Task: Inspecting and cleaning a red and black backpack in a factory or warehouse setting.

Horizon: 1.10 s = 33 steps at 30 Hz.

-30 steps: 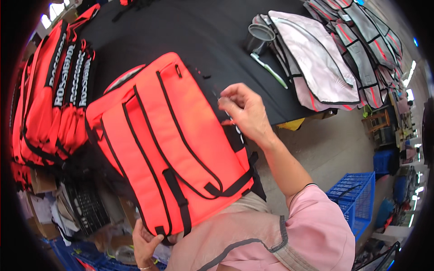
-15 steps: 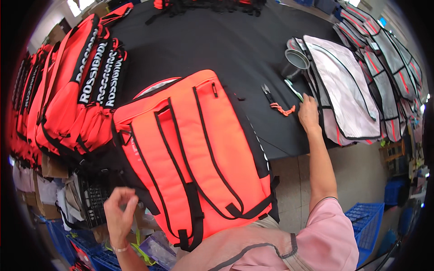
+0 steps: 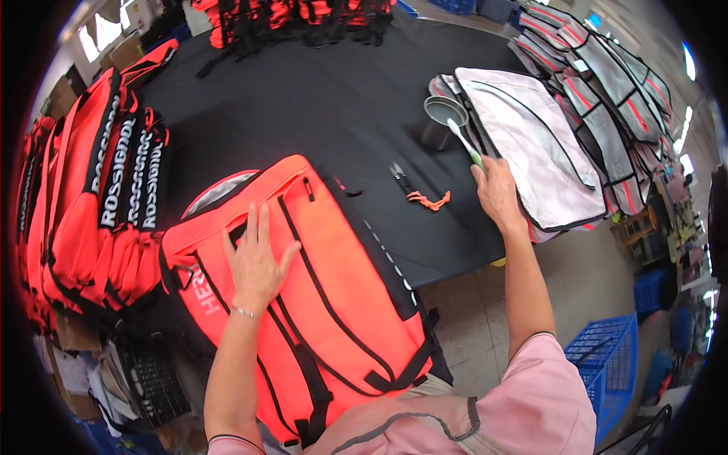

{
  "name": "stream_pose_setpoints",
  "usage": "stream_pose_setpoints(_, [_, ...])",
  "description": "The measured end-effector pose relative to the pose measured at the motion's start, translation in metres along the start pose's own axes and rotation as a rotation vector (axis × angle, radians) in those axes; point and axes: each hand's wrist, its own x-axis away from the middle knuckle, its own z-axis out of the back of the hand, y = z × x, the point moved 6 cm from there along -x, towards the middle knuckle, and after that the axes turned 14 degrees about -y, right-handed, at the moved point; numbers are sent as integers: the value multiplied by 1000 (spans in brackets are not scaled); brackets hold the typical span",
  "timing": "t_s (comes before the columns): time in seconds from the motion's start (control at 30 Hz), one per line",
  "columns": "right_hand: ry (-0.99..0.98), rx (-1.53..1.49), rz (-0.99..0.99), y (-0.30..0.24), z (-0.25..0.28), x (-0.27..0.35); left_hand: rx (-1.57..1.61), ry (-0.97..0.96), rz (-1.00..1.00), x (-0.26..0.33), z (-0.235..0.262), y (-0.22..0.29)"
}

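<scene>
In front of me lies an orange-red backpack [image 3: 341,250] with black trim, its straps facing up. My left hand [image 3: 259,262] rests on its upper part, fingers spread, holding nothing. Off to the right, my right hand [image 3: 497,189] grips a white-and-green toothbrush [image 3: 468,145] by its handle. The brush head points up beside the rim of a dark cup [image 3: 446,112]. Thread snips [image 3: 402,179] with an orange cord on the handle lie on the black table between the backpack and my right hand.
Stacked red bags [image 3: 114,197] stand on the left, more red pieces [image 3: 303,23] at the far edge. Pale panels [image 3: 531,136] and grey pieces [image 3: 607,83] are piled right on the black table [image 3: 326,98]. A blue crate [image 3: 607,364] sits below on the right.
My right hand has picked the toothbrush up off the table and raised it near the cup. My left hand has come up from beside the backpack onto it. The view has shifted.
</scene>
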Motion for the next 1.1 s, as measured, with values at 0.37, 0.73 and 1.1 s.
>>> stream_pose_setpoints(0.37, [-272, 348, -203, 6, 27, -107, 76, 45, -104, 36, -17, 12])
stream_pose_setpoints(0.73, [-219, 310, -215, 20, 27, -108, 318, 243, 529, 186, 34, -54])
stream_pose_setpoints(1.1, [-45, 67, -237, 39, 12, -74, 684, -41, 470, 250, -26, -39])
